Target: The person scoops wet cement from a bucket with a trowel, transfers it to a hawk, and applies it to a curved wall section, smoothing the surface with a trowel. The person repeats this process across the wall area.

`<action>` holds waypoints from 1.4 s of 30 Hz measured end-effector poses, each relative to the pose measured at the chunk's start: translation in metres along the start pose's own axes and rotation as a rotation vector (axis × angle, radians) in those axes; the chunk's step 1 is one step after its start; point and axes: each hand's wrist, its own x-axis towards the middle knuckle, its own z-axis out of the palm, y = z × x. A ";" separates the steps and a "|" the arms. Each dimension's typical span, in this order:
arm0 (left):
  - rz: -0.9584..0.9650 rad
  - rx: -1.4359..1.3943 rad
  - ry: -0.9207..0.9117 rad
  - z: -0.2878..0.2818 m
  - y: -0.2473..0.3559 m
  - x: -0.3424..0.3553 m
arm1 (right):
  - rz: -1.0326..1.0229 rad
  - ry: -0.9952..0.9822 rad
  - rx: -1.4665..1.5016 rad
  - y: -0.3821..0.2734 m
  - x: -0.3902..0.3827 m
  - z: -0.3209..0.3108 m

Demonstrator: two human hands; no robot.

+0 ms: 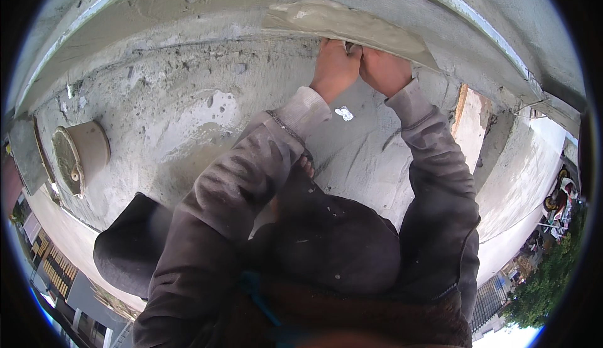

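Observation:
Both hands grip a long plastering trowel (414, 51) at the upper middle, its flat blade set against the wall (188, 2). A thick streak of wet grey mortar (333, 18) lies along the blade's far side. My left hand (336, 65) is closed around the handle, of which only a small part shows between the hands. Beside it, touching, my right hand (384, 71) is closed at the blade's near edge; its fingertips are hidden.
A mortar-stained bucket (91, 150) stands at the left on the rough cement floor (207, 115). Below my hands lies a small white scrap (344, 113). A pale strip (461, 9) runs along the wall at the top. Off the right side are tree leaves (546, 279).

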 end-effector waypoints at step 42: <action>-0.086 0.578 -0.730 -0.300 0.147 -0.056 | 0.302 -0.225 -0.133 0.136 -0.106 -0.049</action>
